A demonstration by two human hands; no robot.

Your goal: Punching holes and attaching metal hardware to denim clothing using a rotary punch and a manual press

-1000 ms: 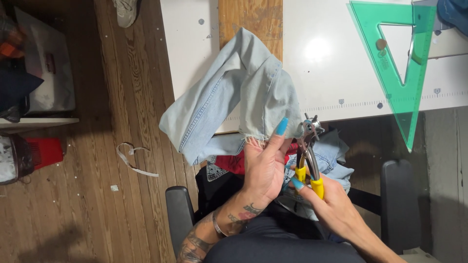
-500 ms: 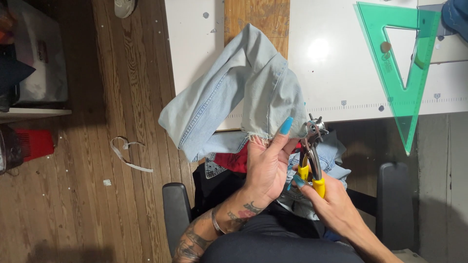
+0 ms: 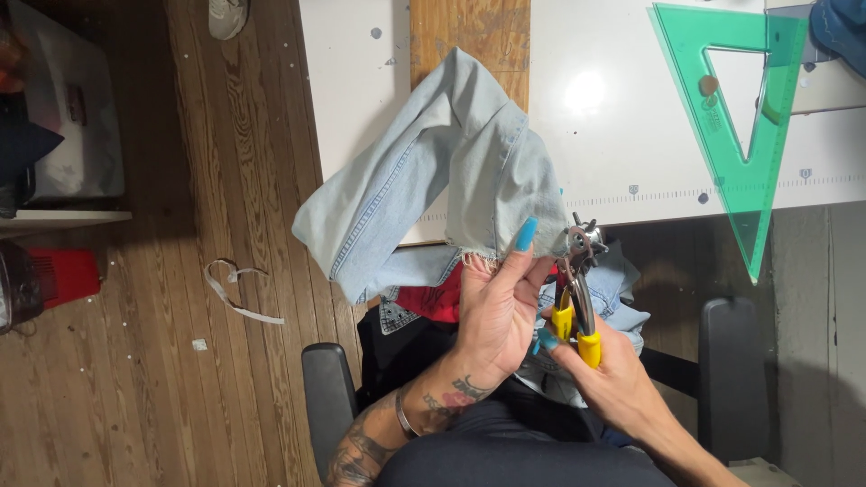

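Holding the denim (image 3: 451, 171) up off the lap, the left hand (image 3: 496, 311) pinches its frayed lower edge between thumb and fingers, so that the edge stands taut and reachable beside the punch (image 3: 577, 289). The right hand (image 3: 613, 379) is closed round the punch's yellow handles, with the metal head pointing up at the cloth's corner just beside the left fingertips; whether the head already bites the cloth I cannot tell. The rest of the denim drapes forward over the near edge of the white worktop (image 3: 631, 135), which carries its weight. A green set square (image 3: 731, 126) lies well apart on the worktop. More cloth is bunched in the lap.
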